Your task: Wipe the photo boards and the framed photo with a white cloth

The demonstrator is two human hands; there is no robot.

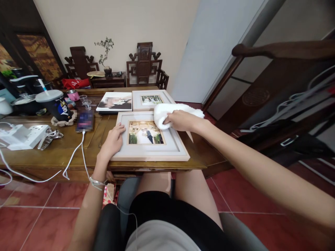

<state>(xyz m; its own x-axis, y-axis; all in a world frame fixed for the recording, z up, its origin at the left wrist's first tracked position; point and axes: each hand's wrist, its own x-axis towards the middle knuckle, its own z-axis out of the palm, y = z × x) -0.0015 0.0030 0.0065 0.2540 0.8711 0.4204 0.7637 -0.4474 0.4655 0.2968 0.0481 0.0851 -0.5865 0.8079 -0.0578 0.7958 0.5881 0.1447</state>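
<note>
A pale picture frame (151, 156) lies flat at the table's front edge, with a wedding photo (145, 132) in its middle. My right hand (180, 120) grips a folded white cloth (180, 108) over the frame's upper right part. On the frame's left border rests my left hand (112, 140), its fingers spread and lying flat. Behind are a second pale frame (138, 101), partly covered by the cloth, and a white-edged photo panel (115, 101) to its left.
Left on the wooden table (104, 122) are a charging phone (85, 121), a dark lidded cup (56, 106) with a straw, a white power strip (31, 136), a pink mug (73, 95) and small clear cups (87, 103). A wooden chair (261, 50) stands at right.
</note>
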